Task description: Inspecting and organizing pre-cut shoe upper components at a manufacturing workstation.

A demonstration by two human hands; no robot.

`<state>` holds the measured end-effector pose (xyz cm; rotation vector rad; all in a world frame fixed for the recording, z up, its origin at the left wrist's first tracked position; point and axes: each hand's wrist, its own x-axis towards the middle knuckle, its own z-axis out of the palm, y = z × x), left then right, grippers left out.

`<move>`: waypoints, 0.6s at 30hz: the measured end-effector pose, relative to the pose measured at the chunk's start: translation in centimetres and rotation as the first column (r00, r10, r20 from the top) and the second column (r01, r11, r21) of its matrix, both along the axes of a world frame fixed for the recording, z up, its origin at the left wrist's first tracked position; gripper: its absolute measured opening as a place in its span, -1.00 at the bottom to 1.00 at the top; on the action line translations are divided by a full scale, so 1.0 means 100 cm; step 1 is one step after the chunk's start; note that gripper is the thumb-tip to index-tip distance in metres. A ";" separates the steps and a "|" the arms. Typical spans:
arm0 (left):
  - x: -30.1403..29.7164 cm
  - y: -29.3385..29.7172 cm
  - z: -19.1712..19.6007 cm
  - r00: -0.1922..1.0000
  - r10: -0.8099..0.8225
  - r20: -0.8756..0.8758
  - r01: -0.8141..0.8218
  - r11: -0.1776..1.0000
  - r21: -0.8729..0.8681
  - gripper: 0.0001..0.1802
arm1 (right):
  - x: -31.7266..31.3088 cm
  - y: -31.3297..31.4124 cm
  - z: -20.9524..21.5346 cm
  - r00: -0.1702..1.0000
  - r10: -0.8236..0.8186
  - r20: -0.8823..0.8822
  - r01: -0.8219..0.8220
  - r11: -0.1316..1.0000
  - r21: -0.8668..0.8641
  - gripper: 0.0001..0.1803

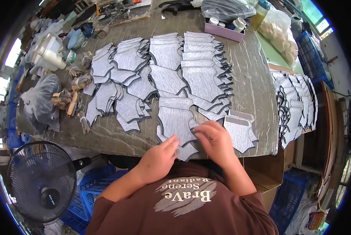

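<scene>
A person seen from above works at a grey-brown worktable (116, 137) covered with overlapping rows of flat grey fabric pieces (201, 76), each cut to the same curved outline with a dark edge.

The left hand (159, 156) lies palm down at the table's near edge, fingers loosely spread and nearly flat, its fingertips pressing on the nearest grey cut piece (177, 123) (the last one in the row closest to the person). It grips nothing.

The right hand (216, 141) sits just right of the left, fingers curled and narrowed, the fingertips pinching at the right edge of that same piece. Whether the edge is lifted off the table cannot be told.

Just right of the right hand, a small stack of grey pieces (240, 131) rests on the table. At the table's far edge stands a pink box of small jars (224, 29). Left of the table, bundles of rubber bands (71, 100) lie beside a clear plastic bag (40, 98). Below the table's left corner stands a black fan (42, 182).
</scene>
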<state>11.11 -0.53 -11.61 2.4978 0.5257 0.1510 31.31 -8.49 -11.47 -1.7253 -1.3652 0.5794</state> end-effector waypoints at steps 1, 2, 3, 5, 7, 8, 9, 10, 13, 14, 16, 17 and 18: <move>-0.001 0.001 0.003 0.985 0.074 0.154 -0.075 0.997 0.003 -0.48 | -0.007 0.003 -0.003 0.996 0.056 -0.071 -0.054 0.998 0.035 -0.86; -0.001 0.002 0.006 0.942 0.144 0.304 -0.149 0.989 -0.005 -0.41 | -0.013 0.005 0.000 0.975 0.121 -0.188 -0.122 0.993 0.010 -0.87; -0.001 0.003 0.012 0.942 0.146 0.301 -0.151 0.988 -0.006 -0.41 | -0.017 0.006 0.004 0.936 0.180 -0.303 -0.191 0.982 -0.007 -0.89; 0.003 0.005 0.024 0.946 0.268 0.184 -0.206 0.932 -0.298 -0.25 | -0.030 0.010 0.009 0.874 0.177 -0.453 -0.225 0.973 -0.054 -0.95; 0.008 0.008 0.014 0.930 0.183 0.320 -0.144 0.980 -0.140 -0.19 | -0.035 0.012 0.009 0.852 0.192 -0.487 -0.247 0.968 -0.049 -0.99; 0.009 0.008 0.012 0.936 0.176 0.304 -0.143 0.981 -0.128 -0.19 | -0.035 0.013 0.011 0.850 0.156 -0.504 -0.235 0.967 -0.098 -0.96; 0.009 0.008 0.012 0.943 0.169 0.288 -0.141 0.983 -0.117 -0.19 | -0.035 0.014 0.012 0.847 0.117 -0.518 -0.223 0.963 -0.148 -0.92; 0.010 0.008 0.013 0.947 0.185 0.262 -0.159 0.980 -0.117 -0.18 | -0.036 0.014 0.012 0.850 0.086 -0.519 -0.194 0.968 -0.157 -0.91; 0.012 0.008 0.012 0.952 0.167 0.255 -0.142 0.983 -0.113 -0.18 | -0.036 0.013 0.009 0.840 0.061 -0.539 -0.177 0.970 -0.167 -0.91; 0.012 0.009 0.011 0.953 0.166 0.255 -0.141 0.983 -0.114 -0.18 | -0.036 0.013 0.009 0.825 0.049 -0.563 -0.171 0.971 -0.166 -0.92; 0.013 0.010 0.008 0.950 0.147 0.276 -0.100 0.979 -0.177 -0.18 | -0.034 0.014 0.008 0.802 0.052 -0.595 -0.193 0.966 -0.175 -0.94; 0.013 0.011 0.007 0.950 0.148 0.274 -0.101 0.979 -0.179 -0.18 | -0.033 0.014 0.008 0.777 0.056 -0.627 -0.216 0.959 -0.182 -0.92; 0.013 0.013 0.006 0.941 0.148 0.305 -0.078 0.970 -0.230 -0.19 | -0.034 0.014 0.010 0.722 0.020 -0.692 -0.226 0.952 -0.208 -0.92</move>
